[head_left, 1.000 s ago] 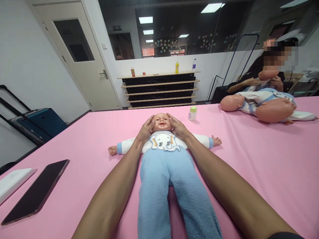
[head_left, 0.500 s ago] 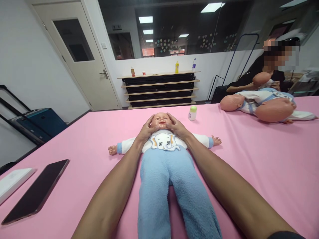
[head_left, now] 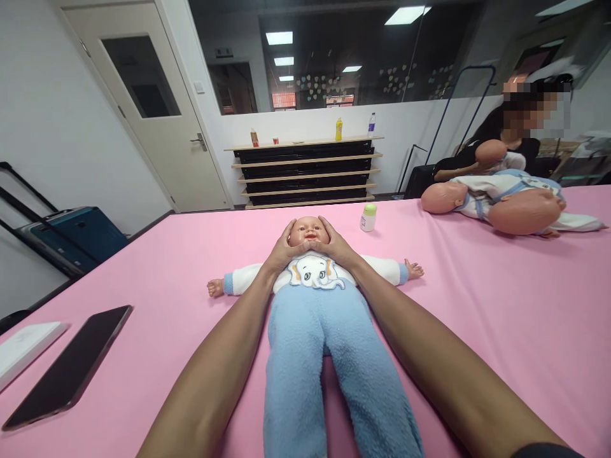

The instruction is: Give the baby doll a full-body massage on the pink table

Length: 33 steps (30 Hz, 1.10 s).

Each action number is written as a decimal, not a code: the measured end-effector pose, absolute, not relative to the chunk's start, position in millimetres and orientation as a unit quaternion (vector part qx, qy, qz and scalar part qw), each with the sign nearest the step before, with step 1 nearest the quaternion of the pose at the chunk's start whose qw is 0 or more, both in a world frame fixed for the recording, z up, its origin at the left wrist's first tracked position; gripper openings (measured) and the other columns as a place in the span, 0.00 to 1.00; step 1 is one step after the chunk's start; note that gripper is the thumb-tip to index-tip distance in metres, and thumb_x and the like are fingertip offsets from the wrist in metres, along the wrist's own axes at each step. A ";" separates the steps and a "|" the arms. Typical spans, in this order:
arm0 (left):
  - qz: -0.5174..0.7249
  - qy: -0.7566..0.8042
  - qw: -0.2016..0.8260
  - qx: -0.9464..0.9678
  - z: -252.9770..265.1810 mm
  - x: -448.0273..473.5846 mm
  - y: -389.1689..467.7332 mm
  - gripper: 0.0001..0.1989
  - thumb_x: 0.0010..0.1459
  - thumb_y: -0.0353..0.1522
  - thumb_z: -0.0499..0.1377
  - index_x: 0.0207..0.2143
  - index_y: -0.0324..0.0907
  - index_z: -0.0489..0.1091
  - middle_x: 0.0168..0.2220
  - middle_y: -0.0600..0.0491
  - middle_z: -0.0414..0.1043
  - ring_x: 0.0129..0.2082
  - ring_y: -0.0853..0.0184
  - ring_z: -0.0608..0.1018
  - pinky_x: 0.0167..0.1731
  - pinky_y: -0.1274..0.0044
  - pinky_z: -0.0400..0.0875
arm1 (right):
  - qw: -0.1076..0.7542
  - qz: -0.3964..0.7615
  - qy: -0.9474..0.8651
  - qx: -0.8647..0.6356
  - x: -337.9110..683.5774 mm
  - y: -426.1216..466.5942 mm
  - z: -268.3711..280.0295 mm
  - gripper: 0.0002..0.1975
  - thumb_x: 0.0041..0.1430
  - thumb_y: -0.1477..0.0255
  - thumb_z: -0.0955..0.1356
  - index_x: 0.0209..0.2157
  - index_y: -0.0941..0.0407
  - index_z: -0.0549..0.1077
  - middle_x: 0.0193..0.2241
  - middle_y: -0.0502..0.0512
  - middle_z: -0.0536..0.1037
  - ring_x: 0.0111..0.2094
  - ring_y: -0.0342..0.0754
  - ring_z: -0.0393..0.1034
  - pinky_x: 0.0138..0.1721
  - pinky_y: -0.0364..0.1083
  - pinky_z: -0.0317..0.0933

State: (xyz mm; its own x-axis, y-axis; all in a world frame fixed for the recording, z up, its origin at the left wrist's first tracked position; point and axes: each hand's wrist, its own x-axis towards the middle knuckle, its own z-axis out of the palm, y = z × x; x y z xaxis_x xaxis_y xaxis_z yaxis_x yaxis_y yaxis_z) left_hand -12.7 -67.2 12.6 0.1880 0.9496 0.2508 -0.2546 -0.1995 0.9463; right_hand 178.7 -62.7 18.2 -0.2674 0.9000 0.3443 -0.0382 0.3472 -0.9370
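Observation:
A baby doll (head_left: 317,324) lies on its back, its head away from me and its arms stretched out sideways. It wears a white top with an elephant face and light-blue fleece trousers. My left hand (head_left: 282,249) cups the left side of the doll's head, fingers curved along it. On the other side my right hand (head_left: 340,247) holds the head in the same way. Both thumbs rest at the chin, their tips close together below the mouth. The back of the head is hidden.
A small white bottle with a green cap (head_left: 368,217) stands beyond my right hand on the pink table cover (head_left: 501,305). A dark phone (head_left: 71,366) and a white box (head_left: 28,346) lie at left. Other dolls (head_left: 525,210) lie at right, near a person (head_left: 518,137) holding one.
My thumbs have slid down and inward from the doll's cheeks to its chin. At right, the doll in the other person's hands has shifted slightly left.

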 end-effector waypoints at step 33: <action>0.577 0.260 0.622 0.461 9.6 -13.3 -61.9 0.40 0.50 0.37 0.67 0.64 0.46 0.55 0.62 0.44 0.60 0.58 0.54 0.68 0.59 0.63 0.62 | 0.541 0.634 -0.496 -0.244 173.9 -44.7 4.2 0.34 0.58 0.57 0.68 0.63 0.47 0.56 0.61 0.53 0.64 0.58 0.53 0.63 0.59 0.55 0.59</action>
